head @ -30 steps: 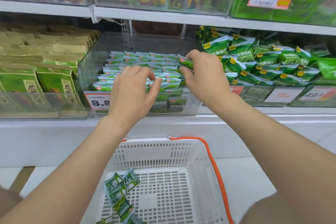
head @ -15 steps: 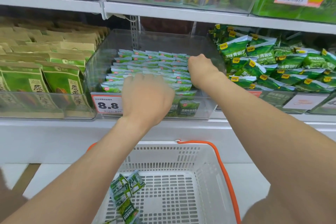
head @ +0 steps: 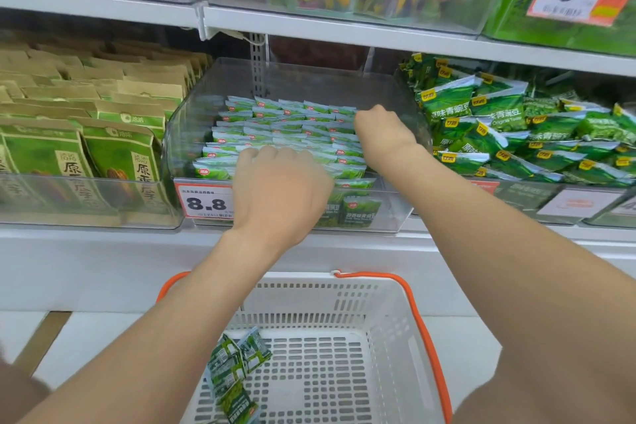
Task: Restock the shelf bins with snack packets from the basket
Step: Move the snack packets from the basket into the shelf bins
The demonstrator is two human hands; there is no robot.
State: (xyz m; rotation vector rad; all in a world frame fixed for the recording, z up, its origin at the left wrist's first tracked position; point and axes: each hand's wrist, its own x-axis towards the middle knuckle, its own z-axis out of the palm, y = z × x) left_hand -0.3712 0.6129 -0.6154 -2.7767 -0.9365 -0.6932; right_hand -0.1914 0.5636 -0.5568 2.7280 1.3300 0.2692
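Note:
A clear shelf bin (head: 187,134) holds neat rows of small green-and-white snack packets (head: 285,124). My left hand (head: 278,193) rests on the front rows, fingers bent down over them and fingertips hidden. Over the bin's right-hand column, my right hand (head: 382,134) has its fingers curled down among the packets, pinching one there; the fingertips are out of sight. Below stands the white basket (head: 309,289) with orange handles. Several green snack packets (head: 234,368) lie at its left side.
A bin of brown-and-green pouches (head: 113,155) stands on the left and a bin of bigger green pea bags (head: 499,134) on the right. The upper shelf edge (head: 344,27) overhangs the bins. An 8.8 price tag (head: 204,201) is on the bin's front.
My right hand has pushed the packet it pinched down into the bin's right column. My left hand has slid forward and lower over the front rows.

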